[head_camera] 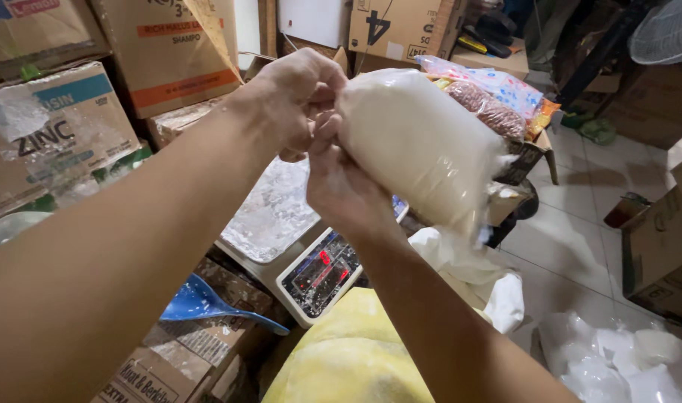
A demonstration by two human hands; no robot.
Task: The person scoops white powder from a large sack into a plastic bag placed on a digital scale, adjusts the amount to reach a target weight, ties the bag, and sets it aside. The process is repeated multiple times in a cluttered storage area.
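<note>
Bag neck pinched between both hands above the scale

Hands and bag are seen held up in mid-air, over a white weighing scale [281, 224] whose pan is wrapped in clear film. A clear plastic bag of white grain [419, 145] is gripped at its gathered neck, which points toward the person's left; its long axis runs from that neck down and to the right, with the loose bottom corner hanging lowest. The left hand [296, 97] is closed from above on the neck, fingers curled tight around the bunched plastic. The right hand [341, 183] is closed from below, thumb and fingertips pressed into the same neck, so that the two hands are touching one another there. The bulk of the bag lies to the right of both hands, and the right hand sits nearer to it, its knuckles against the bag's underside.

Below the forearms a yellow sack [348, 358] is seen, and beside it a blue scoop [203, 302] rests on cardboard boxes. More filled clear bags [624, 366] lie on the tiled floor at lower right.
</note>
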